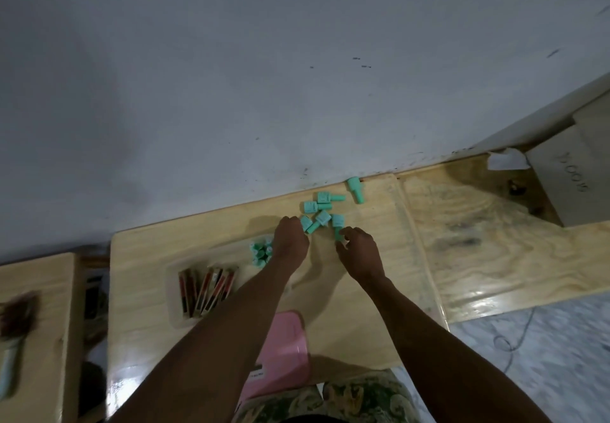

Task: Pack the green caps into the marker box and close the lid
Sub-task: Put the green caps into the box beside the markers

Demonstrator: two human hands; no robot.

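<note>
Now gathering: left hand (291, 241) and right hand (360, 252) curl fingers onto loose green caps (321, 215), grip unclear; next, carry into the marker box (173, 304).

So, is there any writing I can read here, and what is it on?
On the grey box, far right: faint upside-down letters, maybe "WOOD"; unsure.
On the white sticker of the pink lid: print too small to read.
On the red-and-black packs in the clear box: print blurred, unreadable.
On the green caps: nothing readable.
</note>
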